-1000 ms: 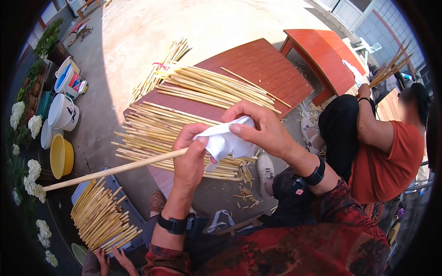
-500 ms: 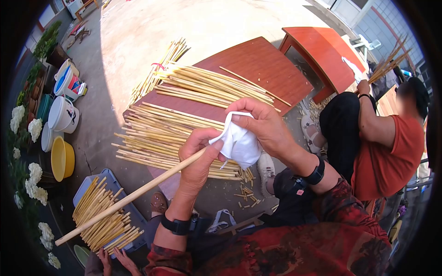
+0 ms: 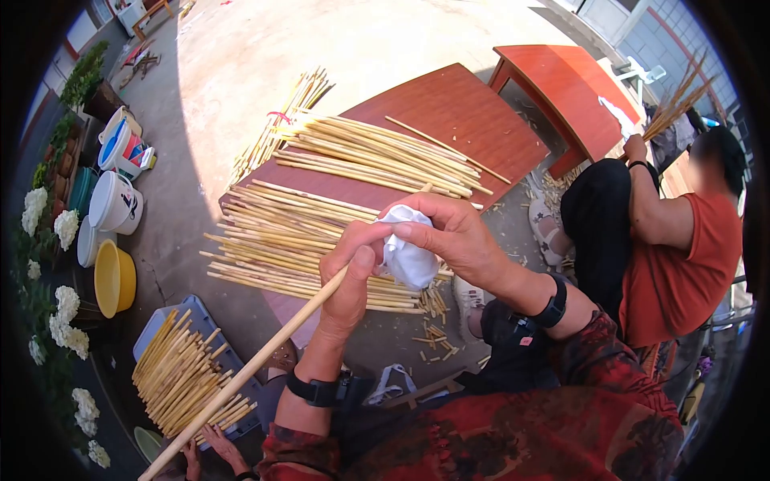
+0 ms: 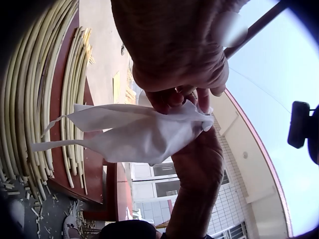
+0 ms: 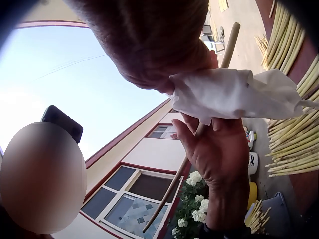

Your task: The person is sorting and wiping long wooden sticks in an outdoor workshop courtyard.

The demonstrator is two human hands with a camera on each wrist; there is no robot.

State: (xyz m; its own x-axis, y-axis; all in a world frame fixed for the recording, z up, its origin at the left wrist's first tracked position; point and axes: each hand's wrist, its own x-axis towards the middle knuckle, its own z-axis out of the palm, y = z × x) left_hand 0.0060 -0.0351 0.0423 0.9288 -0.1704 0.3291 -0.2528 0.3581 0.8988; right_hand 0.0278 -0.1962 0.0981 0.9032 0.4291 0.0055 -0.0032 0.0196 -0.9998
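Note:
My left hand (image 3: pixel 357 260) grips a long pale stick (image 3: pixel 249 369) that slants from the lower left up past my fingers, its tip (image 3: pixel 427 187) showing above the cloth. My right hand (image 3: pixel 421 226) pinches a bunched white cloth (image 3: pixel 407 255) around the stick just above my left thumb. The left wrist view has the cloth (image 4: pixel 134 134) hanging between my left hand (image 4: pixel 174 55) above and my right hand (image 4: pixel 199 169) below. From the right wrist, the cloth (image 5: pixel 234 92) sits under my right hand (image 5: pixel 149 40), and my left hand (image 5: pixel 219 149) holds the stick (image 5: pixel 172 191).
A red-brown table (image 3: pixel 449 104) carries two piles of sticks (image 3: pixel 273 240) (image 3: pixel 377 148). A blue crate of sticks (image 3: pixel 180 377) lies at lower left, near a yellow basin (image 3: pixel 112 276) and white buckets (image 3: pixel 112 204). A person in an orange shirt (image 3: pixel 682 248) sits to the right.
The stick's far end has swung down from the left to the lower left. My right hand has bunched the cloth tighter and brought it closer to my left thumb.

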